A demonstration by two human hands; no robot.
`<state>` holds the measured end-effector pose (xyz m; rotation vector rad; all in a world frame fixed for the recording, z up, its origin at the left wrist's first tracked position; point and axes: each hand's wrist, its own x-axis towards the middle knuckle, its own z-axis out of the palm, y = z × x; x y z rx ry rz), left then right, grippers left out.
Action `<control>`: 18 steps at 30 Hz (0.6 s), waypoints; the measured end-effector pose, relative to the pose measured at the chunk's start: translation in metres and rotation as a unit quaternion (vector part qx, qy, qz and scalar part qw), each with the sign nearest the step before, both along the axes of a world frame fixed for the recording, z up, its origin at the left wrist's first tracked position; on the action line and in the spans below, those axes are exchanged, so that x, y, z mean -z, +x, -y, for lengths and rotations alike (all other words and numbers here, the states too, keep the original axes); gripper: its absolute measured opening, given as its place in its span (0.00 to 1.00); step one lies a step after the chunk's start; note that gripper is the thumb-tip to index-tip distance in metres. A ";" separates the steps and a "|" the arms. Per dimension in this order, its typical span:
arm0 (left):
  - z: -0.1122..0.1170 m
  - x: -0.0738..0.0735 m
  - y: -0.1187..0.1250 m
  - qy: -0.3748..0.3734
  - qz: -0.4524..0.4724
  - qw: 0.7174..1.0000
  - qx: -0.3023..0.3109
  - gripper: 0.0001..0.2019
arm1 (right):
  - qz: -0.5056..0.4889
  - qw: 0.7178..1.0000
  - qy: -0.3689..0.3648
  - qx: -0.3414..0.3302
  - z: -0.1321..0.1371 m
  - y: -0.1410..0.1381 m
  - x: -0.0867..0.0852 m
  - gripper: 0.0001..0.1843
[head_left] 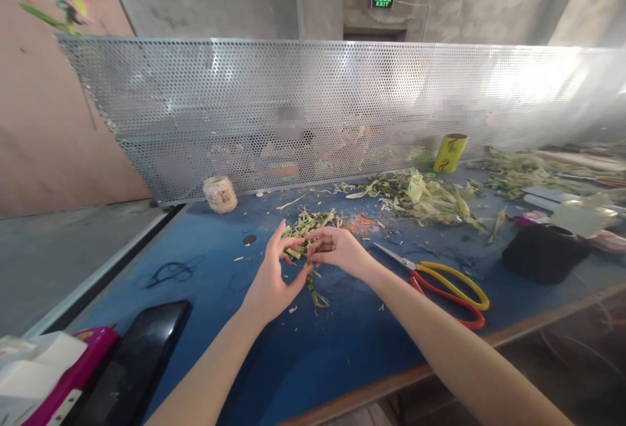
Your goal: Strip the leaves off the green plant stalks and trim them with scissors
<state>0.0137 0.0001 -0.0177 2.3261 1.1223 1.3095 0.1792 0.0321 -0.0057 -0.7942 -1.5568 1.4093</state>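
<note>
Forearms (pixel 440 348) foremost over the near edge of the blue tabletop (pixel 337 354).
Left hand (pixel 271 282) with fingers parted, right hand (pixel 345 253) with fingers curled (cannot tell whether gripping), green sprig (pixel 310 282) at the fingertips, clippings (pixel 313 220) just beyond; open room between the forearms, scissors (pixel 409 265) close to that edge at right, mesh panel (pixel 235 106) behind.

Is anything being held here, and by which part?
A thin plant strand appears pinched near its upper end, at the fingertips of the right hand; the thumb of the left hand is close by. Fingers hide the exact grip.
</note>
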 end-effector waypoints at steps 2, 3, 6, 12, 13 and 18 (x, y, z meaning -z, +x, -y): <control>-0.001 0.001 0.000 -0.033 0.001 0.999 0.026 0.39 | -0.010 1.000 0.009 -0.004 0.000 0.000 0.001 0.21; -0.001 0.002 0.001 -0.052 0.003 0.998 0.041 0.39 | -0.018 1.000 0.011 -0.001 0.000 -0.001 0.002 0.23; -0.002 0.002 0.002 -0.105 0.031 0.991 0.075 0.38 | -0.033 0.999 0.014 0.017 0.000 0.000 0.002 0.30; -0.003 0.005 0.002 -0.162 0.090 0.977 0.106 0.41 | 0.021 0.997 0.065 0.041 0.006 -0.001 -0.002 0.30; -0.003 0.006 0.002 -0.166 0.097 0.976 0.106 0.41 | 0.037 0.994 0.086 0.049 0.007 -0.001 -0.001 0.30; -0.003 0.006 0.004 -0.192 0.148 0.964 0.112 0.43 | 0.131 0.962 0.225 0.088 0.008 0.000 0.002 0.31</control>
